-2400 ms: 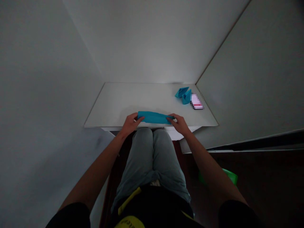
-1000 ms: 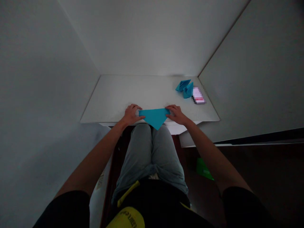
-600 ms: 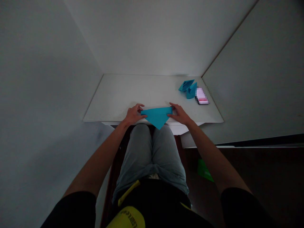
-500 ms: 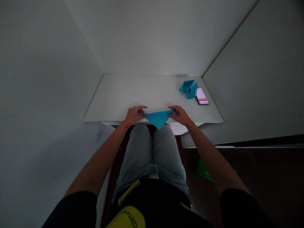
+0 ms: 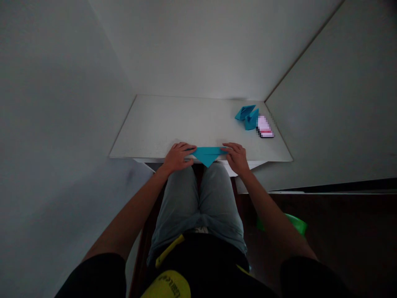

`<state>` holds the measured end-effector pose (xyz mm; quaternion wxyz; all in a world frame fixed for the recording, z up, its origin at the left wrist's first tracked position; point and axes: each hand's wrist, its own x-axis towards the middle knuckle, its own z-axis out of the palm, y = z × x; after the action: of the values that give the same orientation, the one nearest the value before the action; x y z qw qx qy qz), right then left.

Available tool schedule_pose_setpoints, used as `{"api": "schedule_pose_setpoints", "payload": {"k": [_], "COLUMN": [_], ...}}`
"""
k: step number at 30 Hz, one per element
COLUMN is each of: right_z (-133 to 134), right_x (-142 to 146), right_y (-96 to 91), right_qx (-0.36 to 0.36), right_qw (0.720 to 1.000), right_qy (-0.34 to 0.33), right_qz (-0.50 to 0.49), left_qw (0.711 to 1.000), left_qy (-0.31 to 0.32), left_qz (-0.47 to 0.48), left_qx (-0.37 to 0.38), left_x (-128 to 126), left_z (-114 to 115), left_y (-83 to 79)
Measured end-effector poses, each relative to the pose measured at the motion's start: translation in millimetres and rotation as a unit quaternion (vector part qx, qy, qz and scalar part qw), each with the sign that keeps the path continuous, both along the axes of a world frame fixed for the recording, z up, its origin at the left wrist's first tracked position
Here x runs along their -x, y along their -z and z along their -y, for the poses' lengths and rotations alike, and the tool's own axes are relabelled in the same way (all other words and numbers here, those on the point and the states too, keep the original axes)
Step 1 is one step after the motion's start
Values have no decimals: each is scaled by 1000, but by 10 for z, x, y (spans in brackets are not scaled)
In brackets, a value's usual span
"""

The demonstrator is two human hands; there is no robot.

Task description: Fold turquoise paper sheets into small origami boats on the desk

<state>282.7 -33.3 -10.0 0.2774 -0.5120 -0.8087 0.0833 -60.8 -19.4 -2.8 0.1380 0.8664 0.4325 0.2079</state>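
Observation:
A folded sheet of blue paper lies at the near edge of the white table, with its triangular point hanging over the edge toward me. A straight folded band runs along its far side. My left hand rests with its fingers stretched out flat on the paper's left end, and the thumb is spread apart below. On the right end, my right hand has bent fingers closed against the paper. The fingers cover both ends of the band.
Two folded blue paper shapes stand at the back right of the white table. Next to them lies a phone with a pixelated screen. Walls border the table. A green container sits on the dark floor at right.
The paper's far edge has come down flat as a folded band. My left hand has gone from pinching the corner to lying flat; my right fingers have shifted onto the band.

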Motion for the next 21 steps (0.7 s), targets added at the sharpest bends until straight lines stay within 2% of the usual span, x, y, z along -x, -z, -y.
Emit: {"api": "schedule_pose_setpoints", "payload": {"k": [1,5,8,11,17,21], "right_z": [65,198,177,146,169,202], "right_x": [127,713,930,819,213,3], "right_y": [-14,-35,18,89,155,193], "right_qx": [-4,26,45,44,20,10], "right_qw": [1000,995,992,993,996,996], "right_qy": [-5,-101,-116,-105,-66,-69], "right_qz": [-9,11,30,40,50,59], "left_qw": [1000,1000,1000,1000,999,998], "left_qy": [2,-1,0,3,-3,-20], "left_qz": [0,12,22,21,33,51], "left_qx": [2,3,5,4,9,24], "left_x": [-5,-14,-14,-12,-10,-45], "left_z": [17,23,9,0,-8,65], "left_y": [-4,-7,5,27,65,96]}}
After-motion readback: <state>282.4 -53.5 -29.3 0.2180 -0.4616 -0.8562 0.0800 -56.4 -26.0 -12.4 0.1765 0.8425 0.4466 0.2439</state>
